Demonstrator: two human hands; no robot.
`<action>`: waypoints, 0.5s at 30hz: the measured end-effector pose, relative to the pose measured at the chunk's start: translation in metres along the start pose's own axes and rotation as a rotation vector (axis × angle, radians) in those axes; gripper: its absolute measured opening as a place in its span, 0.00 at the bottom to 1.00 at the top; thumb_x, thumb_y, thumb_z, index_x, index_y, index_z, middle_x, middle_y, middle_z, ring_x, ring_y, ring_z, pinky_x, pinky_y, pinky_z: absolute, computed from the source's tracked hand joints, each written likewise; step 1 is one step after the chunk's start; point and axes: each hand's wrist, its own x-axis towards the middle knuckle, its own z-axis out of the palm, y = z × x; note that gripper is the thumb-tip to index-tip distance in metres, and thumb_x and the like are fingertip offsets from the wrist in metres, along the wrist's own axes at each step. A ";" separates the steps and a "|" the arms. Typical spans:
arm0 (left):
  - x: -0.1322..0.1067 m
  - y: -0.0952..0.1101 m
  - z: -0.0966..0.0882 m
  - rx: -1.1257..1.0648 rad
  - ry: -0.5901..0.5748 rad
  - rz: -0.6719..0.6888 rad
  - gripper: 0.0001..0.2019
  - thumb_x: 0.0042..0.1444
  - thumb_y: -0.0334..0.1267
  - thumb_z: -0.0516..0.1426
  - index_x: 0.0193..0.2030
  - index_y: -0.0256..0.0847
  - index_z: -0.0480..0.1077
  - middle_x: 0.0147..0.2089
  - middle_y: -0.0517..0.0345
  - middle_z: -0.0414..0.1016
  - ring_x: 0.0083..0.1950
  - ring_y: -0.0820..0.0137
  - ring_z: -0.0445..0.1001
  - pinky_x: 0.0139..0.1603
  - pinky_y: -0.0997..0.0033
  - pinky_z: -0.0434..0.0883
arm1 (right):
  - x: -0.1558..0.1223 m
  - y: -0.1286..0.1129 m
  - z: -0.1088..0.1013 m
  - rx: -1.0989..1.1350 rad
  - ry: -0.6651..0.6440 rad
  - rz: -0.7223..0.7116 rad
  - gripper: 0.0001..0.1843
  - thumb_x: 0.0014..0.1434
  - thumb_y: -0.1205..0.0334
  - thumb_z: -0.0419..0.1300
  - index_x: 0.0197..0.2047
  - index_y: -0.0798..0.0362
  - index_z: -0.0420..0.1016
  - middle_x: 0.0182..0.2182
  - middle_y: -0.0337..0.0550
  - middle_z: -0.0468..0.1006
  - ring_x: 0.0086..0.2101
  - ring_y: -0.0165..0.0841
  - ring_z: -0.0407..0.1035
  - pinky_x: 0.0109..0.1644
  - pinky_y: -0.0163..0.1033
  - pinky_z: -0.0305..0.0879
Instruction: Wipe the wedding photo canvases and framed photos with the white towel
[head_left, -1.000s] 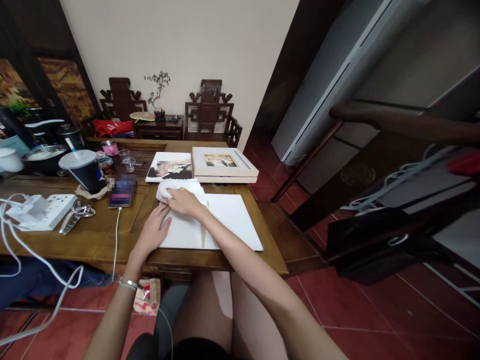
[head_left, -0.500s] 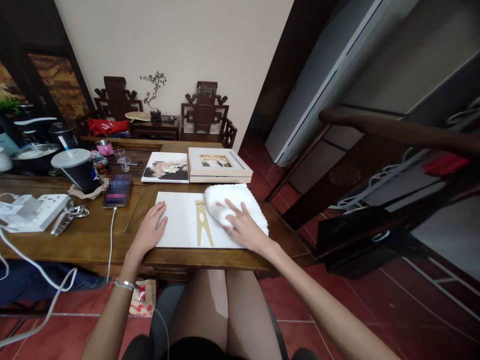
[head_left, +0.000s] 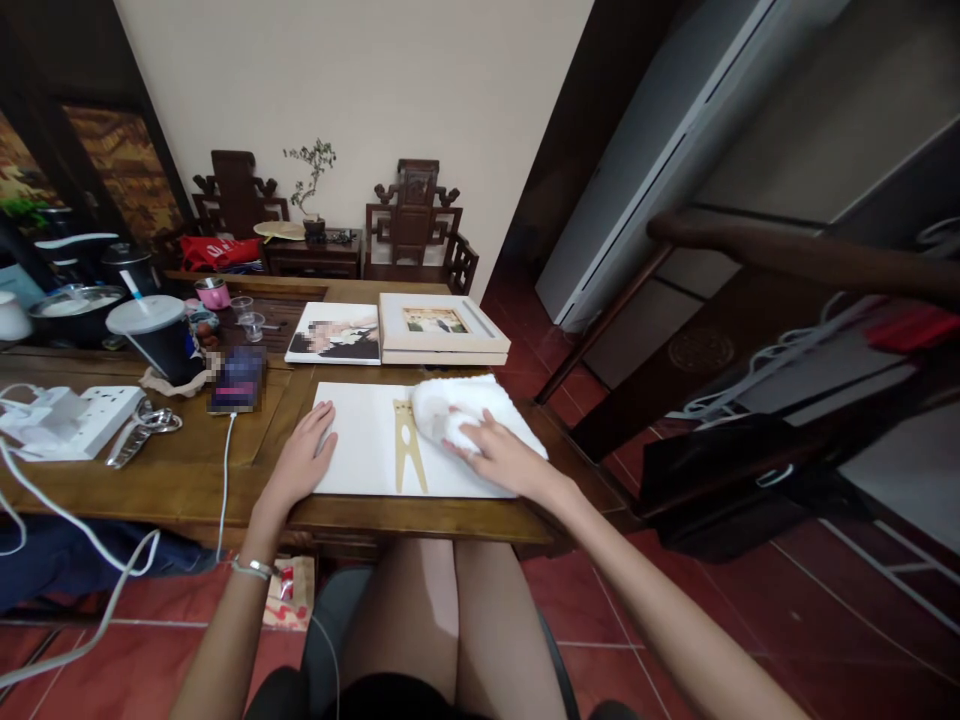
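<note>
The panel (head_left: 356,440) lies along the near edge of the table (head_left: 446,513), with the person's left hand (head_left: 306,455) at its left edge. A forked motif (head_left: 403,420) sits mid-panel; the cloth (head_left: 439,400) lies just right of it, under the right hand (head_left: 506,458). Behind the panel are a photo print (head_left: 345,345) on the left and a framed picture (head_left: 436,321) beside it on the right. Left of the panel is a phone (head_left: 238,380); further left, a metal tool (head_left: 137,435), then a power strip (head_left: 101,415), with a lidded cup (head_left: 154,340) behind them.
</note>
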 end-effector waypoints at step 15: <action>0.002 0.003 -0.002 -0.009 0.008 -0.027 0.25 0.62 0.45 0.46 0.61 0.33 0.65 0.67 0.43 0.61 0.69 0.60 0.57 0.70 0.54 0.53 | -0.036 -0.024 -0.004 0.050 -0.027 -0.001 0.11 0.60 0.71 0.47 0.35 0.53 0.69 0.47 0.53 0.77 0.63 0.46 0.53 0.66 0.55 0.46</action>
